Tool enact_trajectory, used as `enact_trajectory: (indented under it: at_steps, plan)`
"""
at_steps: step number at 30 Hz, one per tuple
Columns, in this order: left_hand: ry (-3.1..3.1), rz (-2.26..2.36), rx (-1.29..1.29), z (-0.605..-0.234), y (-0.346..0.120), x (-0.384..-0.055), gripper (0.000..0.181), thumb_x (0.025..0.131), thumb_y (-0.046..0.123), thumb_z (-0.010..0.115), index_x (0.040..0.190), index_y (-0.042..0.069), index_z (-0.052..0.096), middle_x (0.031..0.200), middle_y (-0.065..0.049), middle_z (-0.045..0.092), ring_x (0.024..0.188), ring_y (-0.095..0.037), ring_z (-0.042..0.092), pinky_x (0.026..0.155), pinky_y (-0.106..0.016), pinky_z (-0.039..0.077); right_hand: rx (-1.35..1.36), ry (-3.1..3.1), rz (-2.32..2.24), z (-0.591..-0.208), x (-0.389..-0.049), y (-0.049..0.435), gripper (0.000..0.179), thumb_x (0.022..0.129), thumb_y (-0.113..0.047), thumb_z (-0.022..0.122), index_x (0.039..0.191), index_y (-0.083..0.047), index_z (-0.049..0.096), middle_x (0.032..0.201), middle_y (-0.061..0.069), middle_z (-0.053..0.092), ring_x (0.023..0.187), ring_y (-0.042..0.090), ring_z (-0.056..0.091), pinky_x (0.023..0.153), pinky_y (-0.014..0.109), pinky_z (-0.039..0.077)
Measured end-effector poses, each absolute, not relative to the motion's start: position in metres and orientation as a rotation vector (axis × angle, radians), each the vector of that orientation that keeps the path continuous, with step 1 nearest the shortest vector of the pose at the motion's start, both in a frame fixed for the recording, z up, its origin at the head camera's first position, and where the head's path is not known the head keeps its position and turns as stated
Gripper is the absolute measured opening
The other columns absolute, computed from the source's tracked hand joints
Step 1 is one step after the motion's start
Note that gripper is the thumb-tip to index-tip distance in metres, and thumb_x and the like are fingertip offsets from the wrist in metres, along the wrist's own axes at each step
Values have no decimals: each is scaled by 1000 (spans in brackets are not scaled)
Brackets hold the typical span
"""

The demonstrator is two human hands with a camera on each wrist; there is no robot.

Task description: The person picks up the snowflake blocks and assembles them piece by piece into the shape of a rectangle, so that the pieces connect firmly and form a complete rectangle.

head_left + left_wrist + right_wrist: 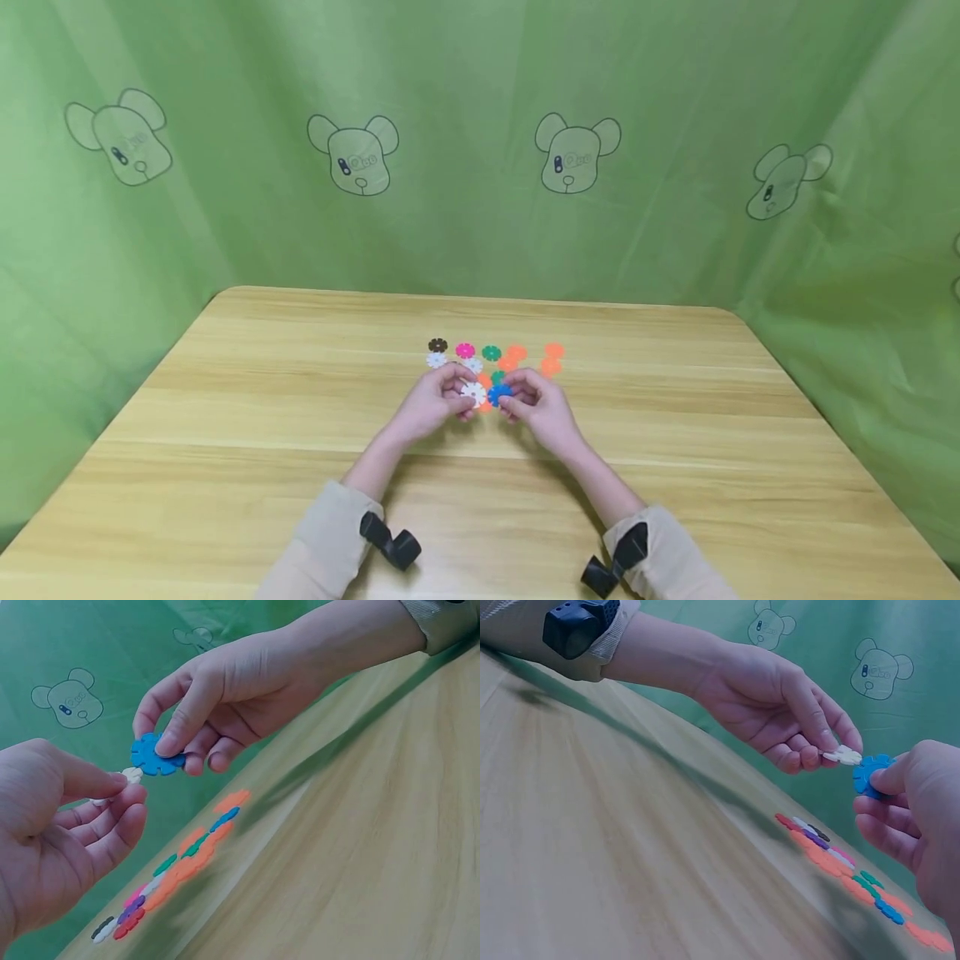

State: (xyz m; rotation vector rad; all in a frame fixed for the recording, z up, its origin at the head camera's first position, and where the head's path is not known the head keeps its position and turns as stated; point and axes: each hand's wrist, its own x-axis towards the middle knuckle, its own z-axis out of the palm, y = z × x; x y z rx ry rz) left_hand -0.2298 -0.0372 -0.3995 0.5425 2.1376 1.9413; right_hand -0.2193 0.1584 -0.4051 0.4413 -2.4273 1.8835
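Between thumb and fingers, my left hand pinches a white notched disc, a flower-like plastic piece. My right hand pinches a blue notched disc in the same way. Both discs are held up above the table, edge to edge. In the right wrist view the white disc meets the rim of the blue disc; whether their notches interlock I cannot tell. Fingers cover part of each disc.
Beyond the hands, several loose discs lie on the wooden table: a black one, a pink one, a green one and orange ones. A green curtain hangs behind the table's far edge.
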Motion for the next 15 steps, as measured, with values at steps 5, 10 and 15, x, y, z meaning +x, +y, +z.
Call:
enact_trajectory:
  at_steps: [5, 10, 15]
  plan:
    - [2143, 1945, 526, -401, -36, -230, 27, 83, -9, 57, 109, -6, 53, 79, -12, 59, 65, -16, 60, 67, -36, 55, 484, -2423, 1855, -408, -218, 157, 16, 82, 7, 64, 97, 5, 60, 82, 16, 63, 72, 30, 62, 62, 36, 55]
    - [2130, 1946, 508, -402, -35, -229, 27, 83, -10, 57, 109, -8, 53, 79, -14, 60, 65, -17, 60, 68, -37, 55, 507, -2418, 1819, -410, -217, 157, 12, 81, 4, 65, 93, 5, 62, 81, 17, 65, 71, 37, 62, 62, 39, 55]
    - [2125, 1977, 476, -402, -32, -228, 26, 82, -12, 57, 107, -9, 53, 77, -14, 60, 62, -16, 59, 66, -37, 55, 511, -2379, 1795, -411, -216, 157, 8, 81, 5, 65, 89, 3, 65, 82, 15, 67, 72, 37, 63, 64, 42, 55]
